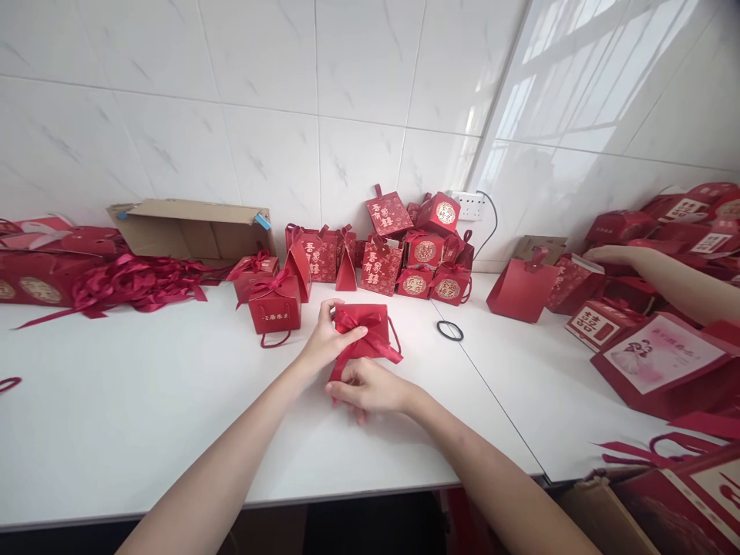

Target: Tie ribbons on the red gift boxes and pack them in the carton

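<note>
A small red gift box (377,313) stands on the white table in front of me, a rope handle at its right side. Across its top lies a red ribbon (375,342) tied in a bow. My left hand (327,339) grips the box from the left, its thumb pressing on the bow. Just in front of the box, my right hand (373,387) has its fingers closed on a ribbon tail that hangs down the near side. The right fingertips are partly hidden. Beyond my left hand stands a finished-looking red box (276,308) with a bow and rope handle.
Red boxes (378,266) are stacked along the tiled wall. A ribbon pile (144,284) and a cardboard box (196,231) are at the left. A black ring (449,331) lies near a table seam. Another person's arm (664,277) reaches among red boxes at right.
</note>
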A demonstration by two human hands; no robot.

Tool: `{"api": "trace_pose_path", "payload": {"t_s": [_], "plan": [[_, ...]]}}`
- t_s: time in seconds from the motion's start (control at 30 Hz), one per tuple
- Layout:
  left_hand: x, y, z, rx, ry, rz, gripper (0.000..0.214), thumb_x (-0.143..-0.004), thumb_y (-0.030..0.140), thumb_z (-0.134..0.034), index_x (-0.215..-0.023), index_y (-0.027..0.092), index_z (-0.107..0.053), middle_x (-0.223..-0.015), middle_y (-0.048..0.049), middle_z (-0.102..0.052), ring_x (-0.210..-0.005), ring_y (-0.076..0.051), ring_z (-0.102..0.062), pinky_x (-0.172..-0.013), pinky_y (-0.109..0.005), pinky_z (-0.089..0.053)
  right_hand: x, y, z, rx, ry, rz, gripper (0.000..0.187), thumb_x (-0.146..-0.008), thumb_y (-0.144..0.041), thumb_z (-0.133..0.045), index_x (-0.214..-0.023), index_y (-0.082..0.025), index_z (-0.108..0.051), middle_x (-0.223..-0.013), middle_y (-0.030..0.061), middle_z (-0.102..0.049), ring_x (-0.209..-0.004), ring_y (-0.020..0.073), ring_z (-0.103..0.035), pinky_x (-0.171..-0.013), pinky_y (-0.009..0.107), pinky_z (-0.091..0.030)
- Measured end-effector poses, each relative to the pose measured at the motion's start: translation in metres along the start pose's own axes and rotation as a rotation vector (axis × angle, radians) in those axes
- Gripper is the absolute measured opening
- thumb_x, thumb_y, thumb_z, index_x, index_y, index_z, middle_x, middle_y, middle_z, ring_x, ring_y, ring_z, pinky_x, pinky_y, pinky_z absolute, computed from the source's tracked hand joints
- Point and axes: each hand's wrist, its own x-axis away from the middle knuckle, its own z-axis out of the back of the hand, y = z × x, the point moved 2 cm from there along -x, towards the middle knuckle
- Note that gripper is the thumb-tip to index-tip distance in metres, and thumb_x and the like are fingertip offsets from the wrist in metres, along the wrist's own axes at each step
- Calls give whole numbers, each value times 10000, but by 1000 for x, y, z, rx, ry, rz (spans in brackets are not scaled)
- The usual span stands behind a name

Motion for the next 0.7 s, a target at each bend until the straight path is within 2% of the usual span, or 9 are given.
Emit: {"api": "trace_pose_path", "payload": {"t_s": [0.07,0.1,0.2,0.23,0.27,0.3,0.4,0.47,0.7], "plan": [[0,0,0,48,-23,20,645,-574,360,-764,-1050,231,-349,-820,19,-588,-794,-177,-623,-783,-354,-504,5,-4,8,-44,66,68,321,-819,-429,-526,-644,-166,-584,-403,-53,-496,-309,75,-441,-370,194,-339],[0,0,0,65,-33,31,654,-569,367,-769,-1049,230,-346,-834,11,-595,-811,-186,-627,-790,-360,-503,8,-6,15,-64,189,119,354,-817,-461,-517,-626,-169,-578,-391,-51,-481,-309,77,-429,-373,200,-332],[0,0,0,56,-27,38,648,-575,375,-775,-1049,229,-358,-925,-18,-601,-847,-200,-632,-797,-366,-501,18,-7,43,-66,764,260,380,-823,-497,-479,-613,-186,-538,-412,-44,-465,-354,83,-411,-410,214,-333],[0,-1,1,42,-26,33,633,-592,378,-769,-1056,230,-365,-956,-25,-597,-856,-199,-631,-797,-364,-502,21,-6,51,-43,916,277,367,-817,-505,-486,-633,-191,-529,-450,-40,-482,-382,85,-418,-426,217,-341],[0,-1,1,30,-28,30,621,-609,379,-763,-1064,232,-367,-972,-27,-593,-860,-195,-631,-798,-361,-502,22,-4,57,-10,1002,264,366,-809,-522,-495,-650,-193,-524,-486,-35,-498,-405,89,-428,-441,220,-349],[0,-2,1,25,-31,30,616,-620,380,-759,-1070,234,-365,-972,-25,-591,-860,-191,-631,-799,-359,-502,22,-2,62,25,1024,219,388,-804,-548,-493,-648,-193,-522,-504,-30,-506,-416,92,-437,-452,225,-355],[0,-3,1,27,-46,36,632,-631,373,-759,-1089,240,-345,-926,-6,-591,-850,-183,-630,-803,-357,-504,16,6,68,96,935,21,539,-811,-644,-408,-540,-189,-506,-437,-19,-469,-377,99,-425,-467,247,-355],[1,-3,0,27,-50,30,630,-636,364,-755,-1091,242,-337,-926,-1,-588,-848,-177,-628,-799,-352,-507,14,8,68,136,914,-43,600,-802,-681,-382,-474,-190,-483,-391,-15,-433,-367,102,-411,-471,254,-342],[3,-2,-3,-12,-30,-35,620,-613,352,-763,-1062,238,-351,-996,-14,-544,-943,-187,-593,-846,-360,-487,15,4,64,282,988,-6,558,-757,-658,-463,-445,-197,-416,-451,8,-488,-457,109,-404,-478,246,-313]]}}
